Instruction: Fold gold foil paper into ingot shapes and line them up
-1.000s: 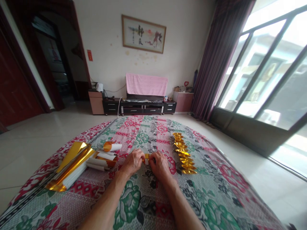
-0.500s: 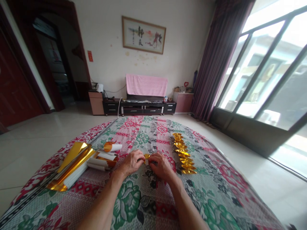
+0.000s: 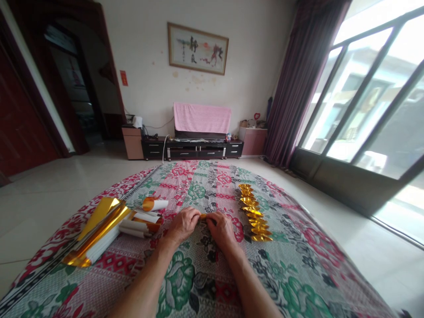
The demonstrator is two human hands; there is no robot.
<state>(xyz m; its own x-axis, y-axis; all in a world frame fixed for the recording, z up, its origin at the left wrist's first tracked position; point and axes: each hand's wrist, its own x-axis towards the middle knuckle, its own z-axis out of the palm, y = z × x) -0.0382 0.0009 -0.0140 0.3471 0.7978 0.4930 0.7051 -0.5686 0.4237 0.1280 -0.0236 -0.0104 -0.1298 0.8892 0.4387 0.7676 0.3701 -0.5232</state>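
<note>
Between my two hands, just above the flowered tablecloth (image 3: 185, 282), is a small piece of gold foil paper (image 3: 203, 217). My left hand (image 3: 184, 224) pinches its left end between thumb and fingers. The other end is pinched in my right hand (image 3: 221, 227). Fingers cover most of the piece, so its folds are hard to make out. To the right lies a column of folded gold foil ingots (image 3: 255, 212), overlapping one another. On the left are curled sheets of gold foil paper (image 3: 141, 222) with white backs.
A larger stack of gold foil sheets (image 3: 99, 234) lies at the table's left side. Beyond the round table stand a low black cabinet (image 3: 195, 152) and a screen under a pink cloth (image 3: 202, 117). A purple curtain (image 3: 291, 84) hangs beside the windows at right.
The gold foil piece showed a pale patch between my hands; now it appears as a narrow gold strip. Both hands stay in nearly the same place, fingers slightly shifted.
</note>
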